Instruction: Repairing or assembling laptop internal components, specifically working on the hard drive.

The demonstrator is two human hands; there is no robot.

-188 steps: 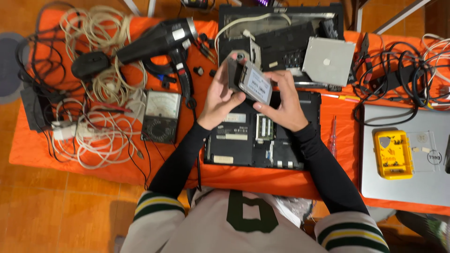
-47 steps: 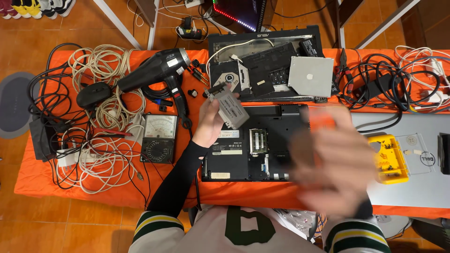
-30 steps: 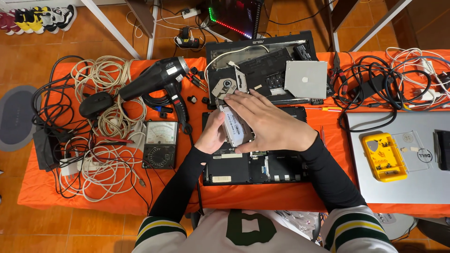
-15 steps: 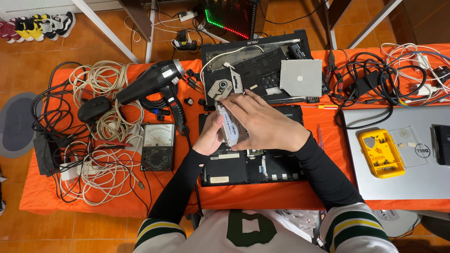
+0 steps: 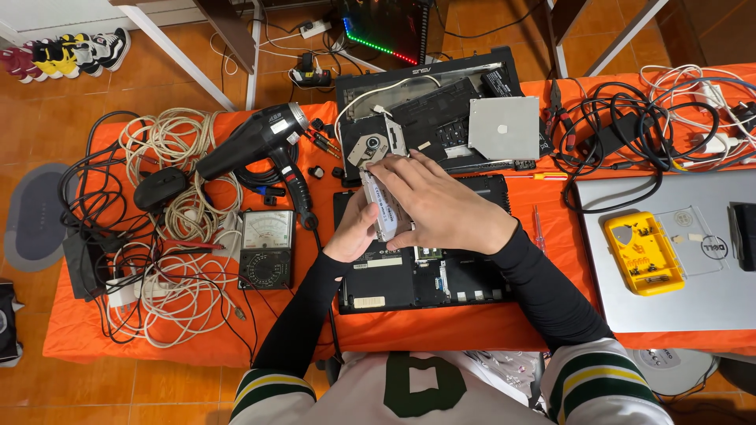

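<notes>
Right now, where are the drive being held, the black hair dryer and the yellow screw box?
hard drive [image 5: 384,211], head view, on its silver side showing between the hands.
hair dryer [image 5: 250,145], head view, on the black barrel.
yellow screw box [image 5: 642,253], head view, on the middle of its tray.

Your sleeves [image 5: 543,283]: black, with green, white and yellow striped cuffs. Drive [image 5: 384,206] in your hands: silver-grey with a white label. Laptop base [image 5: 425,275]: black. Tablecloth [image 5: 87,330]: plain orange. Hair dryer [image 5: 252,145]: black. Meter [image 5: 266,248]: black with a pale dial. Cables [image 5: 169,142]: cream. Screw box [image 5: 644,252]: yellow. Closed laptop [image 5: 669,299]: silver.
</notes>
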